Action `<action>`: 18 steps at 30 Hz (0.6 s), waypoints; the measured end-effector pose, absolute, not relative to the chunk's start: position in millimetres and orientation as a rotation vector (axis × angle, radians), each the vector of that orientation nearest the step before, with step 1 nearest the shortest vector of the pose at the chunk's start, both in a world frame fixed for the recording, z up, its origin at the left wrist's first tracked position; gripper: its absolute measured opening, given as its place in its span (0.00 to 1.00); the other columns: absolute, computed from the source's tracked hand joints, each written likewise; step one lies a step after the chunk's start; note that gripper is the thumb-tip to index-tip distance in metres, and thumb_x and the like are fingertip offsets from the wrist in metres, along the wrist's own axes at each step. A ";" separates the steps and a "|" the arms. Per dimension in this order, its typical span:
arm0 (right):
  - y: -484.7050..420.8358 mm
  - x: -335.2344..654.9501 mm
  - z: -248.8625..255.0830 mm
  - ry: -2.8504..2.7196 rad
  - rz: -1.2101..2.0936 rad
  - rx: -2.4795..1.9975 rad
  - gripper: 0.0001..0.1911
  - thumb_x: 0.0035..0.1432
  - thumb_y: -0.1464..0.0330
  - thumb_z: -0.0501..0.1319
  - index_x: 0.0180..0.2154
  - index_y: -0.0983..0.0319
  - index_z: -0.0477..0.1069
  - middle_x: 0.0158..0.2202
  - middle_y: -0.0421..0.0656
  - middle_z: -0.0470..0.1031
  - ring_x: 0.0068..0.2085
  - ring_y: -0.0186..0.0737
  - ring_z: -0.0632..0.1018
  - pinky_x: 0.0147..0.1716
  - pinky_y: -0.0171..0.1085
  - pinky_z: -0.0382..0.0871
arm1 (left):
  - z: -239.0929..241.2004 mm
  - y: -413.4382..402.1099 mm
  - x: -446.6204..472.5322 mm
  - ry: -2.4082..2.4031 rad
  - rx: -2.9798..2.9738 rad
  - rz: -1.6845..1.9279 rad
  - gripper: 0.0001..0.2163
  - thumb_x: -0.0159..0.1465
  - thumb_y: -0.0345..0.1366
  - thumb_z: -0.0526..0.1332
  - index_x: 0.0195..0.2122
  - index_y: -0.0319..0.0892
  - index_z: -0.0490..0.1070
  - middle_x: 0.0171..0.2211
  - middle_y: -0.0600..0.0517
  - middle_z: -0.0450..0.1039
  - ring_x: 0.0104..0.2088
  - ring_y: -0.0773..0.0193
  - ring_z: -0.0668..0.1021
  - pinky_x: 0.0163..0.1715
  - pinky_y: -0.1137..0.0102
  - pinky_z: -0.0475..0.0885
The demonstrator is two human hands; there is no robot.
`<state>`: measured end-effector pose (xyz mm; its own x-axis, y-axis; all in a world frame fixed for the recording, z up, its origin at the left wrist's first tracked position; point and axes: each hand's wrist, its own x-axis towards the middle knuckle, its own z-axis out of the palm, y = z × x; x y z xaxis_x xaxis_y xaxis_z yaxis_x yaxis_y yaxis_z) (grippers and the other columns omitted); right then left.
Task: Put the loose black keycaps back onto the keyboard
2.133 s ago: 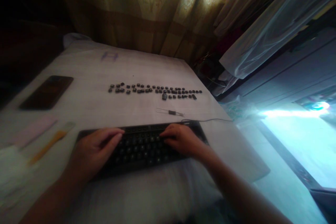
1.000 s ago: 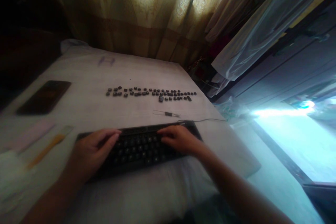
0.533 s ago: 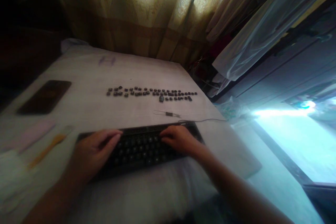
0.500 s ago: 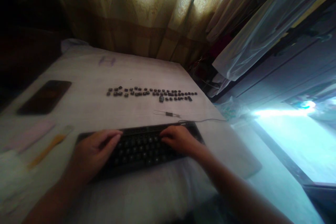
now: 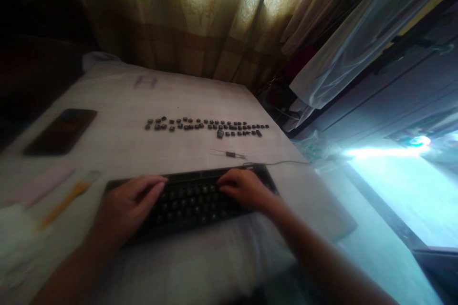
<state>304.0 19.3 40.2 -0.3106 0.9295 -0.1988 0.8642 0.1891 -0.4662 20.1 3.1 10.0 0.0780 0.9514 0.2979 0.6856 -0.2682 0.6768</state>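
A black keyboard (image 5: 193, 202) lies at a slant on the white-covered table, in front of me. My left hand (image 5: 132, 200) lies over its left end, fingers and thumb closed together along the top edge. Over the right part of the keys, my right hand (image 5: 245, 187) rests with bent fingers pinched together. Whatever its fingertips hold is too small to make out. Behind the keyboard lies a small tool with a dark middle and thin wire prongs (image 5: 231, 155). Farther back, several loose black keycaps (image 5: 232, 128) are laid out in rough rows.
A dark phone (image 5: 62, 132) lies at the left, with a flat pink item (image 5: 46, 183) and a yellow-handled tool (image 5: 66, 204) nearer me. A thin cable (image 5: 282, 163) runs off rightward from the keyboard. Curtains (image 5: 186, 33) hang behind the table (image 5: 200, 97).
Almost nothing differs. Both hands keep their places on the keyboard, with the right hand's fingers shifted very slightly upward.
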 end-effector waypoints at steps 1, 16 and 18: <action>19.7 303.8 41.5 -2.317 0.785 -1.776 0.13 0.56 0.72 0.65 0.43 0.58 0.80 0.43 0.43 0.82 0.44 0.42 0.80 0.48 0.40 0.71 | 9.6 3.2 20.2 1.621 2.000 1.021 0.17 0.61 0.55 0.56 0.34 0.52 0.78 0.32 0.58 0.82 0.31 0.63 0.82 0.38 0.70 0.77; 29.9 292.9 61.4 -2.505 0.810 -1.889 0.12 0.54 0.71 0.66 0.41 0.55 0.81 0.41 0.41 0.83 0.44 0.43 0.81 0.48 0.38 0.70 | 7.4 2.0 19.0 1.641 2.018 1.007 0.17 0.61 0.55 0.56 0.35 0.52 0.78 0.33 0.57 0.82 0.32 0.62 0.82 0.38 0.70 0.77; 31.4 291.4 63.2 -2.515 0.821 -1.903 0.12 0.54 0.71 0.67 0.42 0.55 0.81 0.41 0.41 0.83 0.44 0.43 0.81 0.48 0.38 0.70 | 7.8 1.8 19.3 1.633 2.017 1.008 0.17 0.61 0.55 0.56 0.35 0.52 0.78 0.33 0.57 0.82 0.32 0.62 0.82 0.38 0.69 0.77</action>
<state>291.4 31.4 63.2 -0.3135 0.8687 -0.3835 0.9278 0.1940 -0.3188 19.3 1.8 7.8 0.0798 0.9497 0.3028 0.6965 -0.2704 0.6646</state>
